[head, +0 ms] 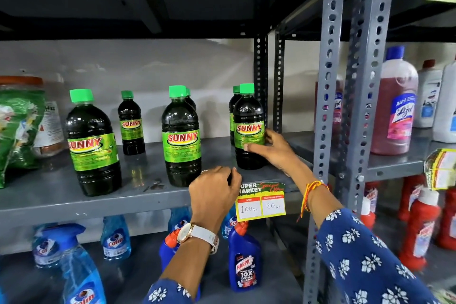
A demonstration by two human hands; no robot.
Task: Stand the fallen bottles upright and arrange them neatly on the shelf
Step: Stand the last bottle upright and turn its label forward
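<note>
Right of centre: right hand (267, 149) wrapped round the label band of the end bottle (249, 128), fingers (270, 134) curled behind and thumb across the front, pinching it near mid-height. Bottle upright on the grey shelf (138, 195), hard against another bottle behind it. Lower centre: left hand (214, 191) at the shelf lip beside the price tag (261, 206), fingers curled in loosely and holding nothing. Left and centre of the frame: four more green-capped bottles upright, well apart and unevenly spaced; none lying down in view. Probably rigid plastic filled with dark liquid, hence fairly heavy and bottom-stable; glossy shoulders likely slippery, paper label the better grip. Best slid along the shelf by the label band, or lifted just under the shoulder.
</note>
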